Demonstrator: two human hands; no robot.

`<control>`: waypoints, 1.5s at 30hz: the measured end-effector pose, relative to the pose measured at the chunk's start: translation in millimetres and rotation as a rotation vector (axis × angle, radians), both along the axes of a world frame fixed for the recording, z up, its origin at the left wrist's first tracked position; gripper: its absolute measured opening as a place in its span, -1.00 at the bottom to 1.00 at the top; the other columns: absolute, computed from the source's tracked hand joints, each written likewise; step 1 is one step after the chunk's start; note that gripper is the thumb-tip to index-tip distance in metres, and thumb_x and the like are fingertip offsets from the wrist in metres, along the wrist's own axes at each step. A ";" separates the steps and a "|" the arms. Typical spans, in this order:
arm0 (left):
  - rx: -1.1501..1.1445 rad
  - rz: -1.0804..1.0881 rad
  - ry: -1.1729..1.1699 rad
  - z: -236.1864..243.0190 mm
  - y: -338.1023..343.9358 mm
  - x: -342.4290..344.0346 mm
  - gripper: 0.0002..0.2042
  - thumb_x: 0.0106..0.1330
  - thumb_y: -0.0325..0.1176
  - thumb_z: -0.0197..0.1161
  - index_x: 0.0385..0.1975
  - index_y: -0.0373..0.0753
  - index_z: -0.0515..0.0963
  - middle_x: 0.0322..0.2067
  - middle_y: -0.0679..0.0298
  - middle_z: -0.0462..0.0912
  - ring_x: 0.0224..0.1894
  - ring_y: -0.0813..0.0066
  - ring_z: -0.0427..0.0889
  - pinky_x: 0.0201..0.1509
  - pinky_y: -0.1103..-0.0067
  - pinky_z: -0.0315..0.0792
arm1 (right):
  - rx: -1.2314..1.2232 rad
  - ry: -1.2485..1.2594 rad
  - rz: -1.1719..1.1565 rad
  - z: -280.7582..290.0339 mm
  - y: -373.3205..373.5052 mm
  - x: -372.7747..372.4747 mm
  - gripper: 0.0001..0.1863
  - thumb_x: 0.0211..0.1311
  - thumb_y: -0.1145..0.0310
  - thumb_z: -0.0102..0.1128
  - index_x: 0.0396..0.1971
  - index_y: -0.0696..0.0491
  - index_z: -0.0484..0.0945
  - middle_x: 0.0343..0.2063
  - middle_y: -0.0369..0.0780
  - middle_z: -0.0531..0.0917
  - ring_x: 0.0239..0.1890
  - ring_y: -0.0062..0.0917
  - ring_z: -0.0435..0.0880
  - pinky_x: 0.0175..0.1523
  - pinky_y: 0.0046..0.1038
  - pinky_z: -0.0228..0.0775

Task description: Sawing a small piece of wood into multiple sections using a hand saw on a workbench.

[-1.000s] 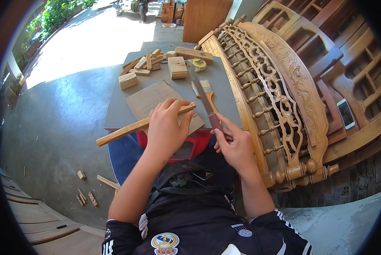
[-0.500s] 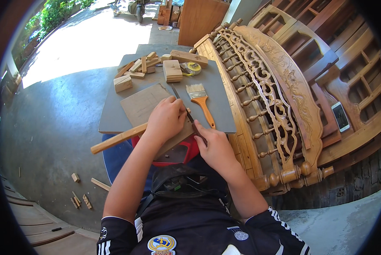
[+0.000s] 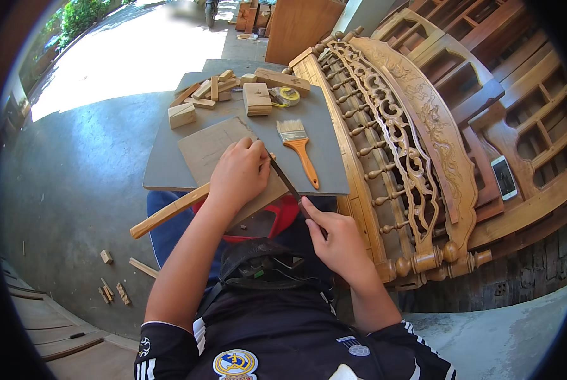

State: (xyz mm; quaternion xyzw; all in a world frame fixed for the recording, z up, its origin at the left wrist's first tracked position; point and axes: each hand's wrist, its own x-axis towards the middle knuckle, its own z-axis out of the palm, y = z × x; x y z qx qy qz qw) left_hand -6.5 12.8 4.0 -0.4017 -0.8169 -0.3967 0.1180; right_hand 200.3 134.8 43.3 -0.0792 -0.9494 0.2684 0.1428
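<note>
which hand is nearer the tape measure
Left: in the picture, the left hand is below and left of the tape measure; the right hand is farther below, right of it.

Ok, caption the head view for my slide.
Left hand grips a wooden stick; right hand holds a dark tool near its end.

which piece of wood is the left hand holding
The left hand holds the long strip, which juts past the near edge of the table; the short blocks lie loose farther back.

Shirt, black, short sleeves with white stripes, round blue-and-yellow crest, pale ball emblem.
</note>
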 end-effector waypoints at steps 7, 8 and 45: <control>-0.042 -0.071 0.016 5.6 -3.5 1.7 -0.89 0.23 -0.41 0.34 -0.34 -0.28 0.61 -0.31 0.07 0.64 -0.14 0.00 0.67 0.02 0.22 0.55 | 0.009 0.122 0.004 -26.1 1.8 -60.7 -0.57 0.35 0.51 0.20 0.21 0.15 0.60 -0.42 0.11 0.67 -0.34 0.02 0.69 -0.18 -0.09 0.53; -0.038 -0.042 0.038 5.3 -2.8 1.5 -0.89 0.23 -0.40 0.35 -0.35 -0.29 0.61 -0.32 0.08 0.63 -0.15 -0.01 0.67 0.01 0.23 0.55 | 0.006 0.121 -0.007 -29.4 1.9 -66.9 -0.55 0.33 0.52 0.23 0.22 0.09 0.62 -0.43 0.11 0.67 -0.35 0.01 0.69 -0.17 -0.11 0.53; -0.860 -0.023 0.327 43.3 225.7 -265.3 -0.37 0.24 -0.44 0.38 0.36 0.08 0.49 0.28 0.24 0.60 0.32 0.14 0.57 0.30 0.18 0.51 | -0.051 -0.077 0.045 -18.0 16.0 10.0 -0.20 0.16 0.58 0.24 0.48 0.19 0.30 -0.42 -0.14 0.49 -0.51 -0.34 0.63 -0.41 -0.34 0.59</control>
